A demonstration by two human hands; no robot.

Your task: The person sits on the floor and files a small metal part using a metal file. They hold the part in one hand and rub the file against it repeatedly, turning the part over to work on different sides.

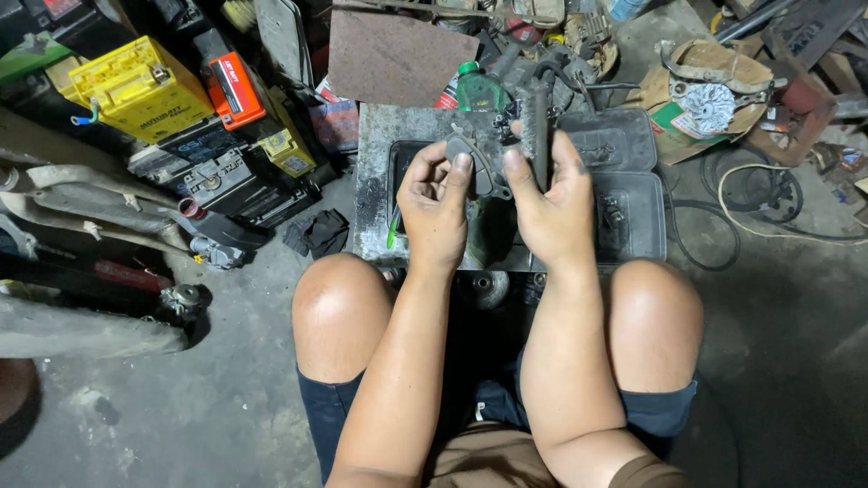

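Both my hands hold one dark grey, greasy metal part (493, 149) above a low work block. My left hand (437, 206) grips its left side, thumb pressed on the curved flat piece. My right hand (550, 203) wraps the right side, where a ribbed bar-shaped section (535, 126) sticks up past my fingers. Small bolts or fittings show at the top of the part. My bare knees frame the block on both sides.
Two black plastic trays (624, 181) with small parts sit on the grimy block (375, 181). Yellow, orange and black batteries (145, 86) stack at the left, exhaust pipes (81, 208) below them. Green bottle (477, 90), cardboard with parts (705, 90) and cables (759, 194) lie at right.
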